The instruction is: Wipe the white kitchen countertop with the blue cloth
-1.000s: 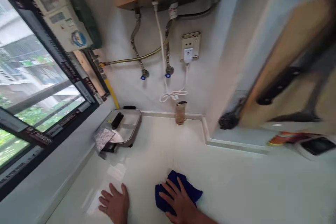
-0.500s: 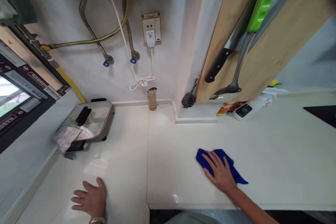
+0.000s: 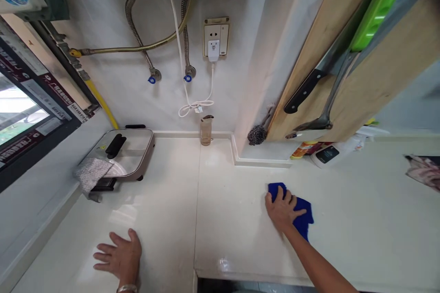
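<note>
My right hand [image 3: 282, 209] presses down on a blue cleaning cloth [image 3: 303, 219] on the white countertop [image 3: 237, 233]. Its fingers hold the cloth from above, bent a little and somewhat apart; part of the cloth sticks out to the right, under the wrist. My left hand [image 3: 120, 254] is open at the lower left, fingers spread, with nothing in it. It appears to rest on the counter, though its palm is hidden.
An electric pan with a glass lid [image 3: 120, 151] stands in the left corner, a grey cloth [image 3: 91, 174] on its handle. A small bottle [image 3: 206, 130] is by the wall. Knives and a spatula [image 3: 321, 121] hang before a wooden board [image 3: 388, 78]; a white bottle [image 3: 330, 154] lies beneath.
My right hand has turned and moved slightly up and left on the blue cloth, which is bunched differently. My left hand has stayed nearly still. The view has shifted, showing a patterned cloth at far right.
</note>
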Tool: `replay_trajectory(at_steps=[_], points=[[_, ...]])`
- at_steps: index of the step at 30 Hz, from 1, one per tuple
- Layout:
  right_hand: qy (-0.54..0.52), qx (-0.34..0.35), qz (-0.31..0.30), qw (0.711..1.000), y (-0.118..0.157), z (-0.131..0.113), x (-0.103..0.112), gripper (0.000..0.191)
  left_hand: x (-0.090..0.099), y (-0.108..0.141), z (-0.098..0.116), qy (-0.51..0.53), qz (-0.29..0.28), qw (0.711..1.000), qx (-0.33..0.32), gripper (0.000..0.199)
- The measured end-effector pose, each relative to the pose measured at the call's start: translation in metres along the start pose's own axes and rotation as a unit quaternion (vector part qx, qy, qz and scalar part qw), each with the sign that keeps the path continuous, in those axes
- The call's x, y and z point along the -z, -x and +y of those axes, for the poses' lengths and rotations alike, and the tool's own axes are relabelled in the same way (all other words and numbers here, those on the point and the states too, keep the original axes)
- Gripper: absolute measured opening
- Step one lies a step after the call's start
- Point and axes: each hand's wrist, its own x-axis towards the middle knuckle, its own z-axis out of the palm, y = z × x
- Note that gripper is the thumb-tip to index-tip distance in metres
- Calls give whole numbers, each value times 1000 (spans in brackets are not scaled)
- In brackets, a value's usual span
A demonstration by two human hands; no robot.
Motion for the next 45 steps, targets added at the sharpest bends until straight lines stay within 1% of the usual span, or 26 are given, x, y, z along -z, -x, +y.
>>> replay_trajectory(at_steps=[3, 6, 8, 10, 13, 16, 19, 21, 24, 26, 28, 30, 31, 33, 36, 39, 43, 45], points=[[8, 26, -33, 999, -4, -47, -4, 64, -1, -1, -1, 4, -4, 1000, 1, 77], [6, 50, -48, 998, -8, -94, -12, 64, -5, -2, -2, 0, 12, 1000, -8, 78], [6, 73, -63, 995, -6, -124, -18, 65, -6, -2, -2, -11, 18, 1000, -10, 77], [5, 105, -83, 991, 3, -153, -23, 65, -4, -1, 0, -25, 10, 1000, -6, 76], [-6, 180, -118, 977, 31, -190, -28, 66, 3, 3, 6, -41, -2, 999, 3, 72], [-30, 285, -156, 945, 75, -217, -26, 67, 11, 6, 11, -41, -2, 999, -2, 72], [-60, 388, -195, 899, 124, -229, -18, 68, 16, 7, 12, -34, -9, 999, -1, 72], [-80, 446, -215, 865, 153, -226, -11, 69, 17, 6, 11, -32, -17, 999, 4, 72], [-110, 523, -247, 808, 185, -209, -1, 72, 17, 5, 12, -32, -21, 999, 4, 73], [-130, 565, -275, 767, 195, -188, 5, 73, 17, 4, 12, -28, -22, 999, 1, 74], [-145, 594, -298, 733, 198, -159, 13, 74, 15, 3, 13, -24, -26, 999, 3, 76], [-150, 604, -309, 719, 195, -125, 21, 74, 13, 2, 12, -22, -34, 999, 10, 77], [-149, 602, -311, 720, 192, -107, 25, 74, 12, 1, 12, -22, -38, 999, 12, 77], [-142, 584, -307, 738, 184, -68, 35, 74, 8, -2, 10, -23, -47, 999, 13, 79], [-117, 536, -276, 789, 170, -10, 49, 75, 1, -6, 9, -26, -61, 998, 13, 84], [-91, 486, -223, 840, 155, 44, 58, 74, -7, -9, 9, -43, -60, 997, 21, 85], [-43, 423, -153, 892, 132, 112, 65, 68, -18, -11, 1, -74, -31, 997, 21, 73], [-9, 388, -137, 911, 118, 145, 68, 65, -23, -12, -5, -104, -5, 994, -17, 70]])
